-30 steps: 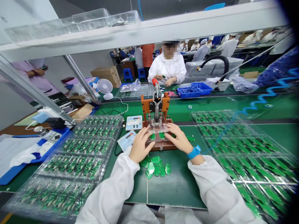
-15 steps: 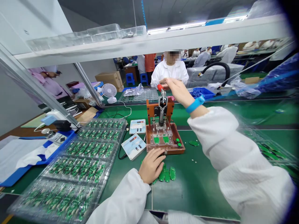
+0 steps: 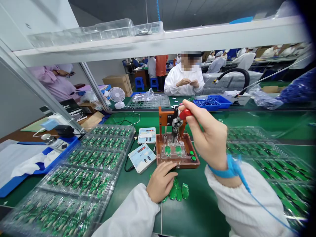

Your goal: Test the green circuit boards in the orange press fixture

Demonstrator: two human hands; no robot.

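Observation:
My right hand (image 3: 209,135) grips the red knob of the lever (image 3: 184,114) on an orange-brown press fixture (image 3: 176,144) and holds it pulled down toward me. Two small green circuit boards (image 3: 172,149) lie under the fixture's clear plate. My left hand (image 3: 160,181) rests on the green mat at the fixture's front edge, fingers curled over a small pile of green boards (image 3: 179,191). A blue wrist strap (image 3: 228,166) with a coiled cord sits on my right wrist.
Clear trays of green boards (image 3: 84,177) fill the left; more trays (image 3: 266,154) lie on the right. Two small meters (image 3: 143,156) sit left of the fixture. A blue bin (image 3: 209,102), a fan (image 3: 117,96) and a seated person in white (image 3: 185,80) are beyond.
My right hand left the fixture plate, rose to the red lever knob and has swung it down toward me. My left hand drew back onto the pile of loose boards.

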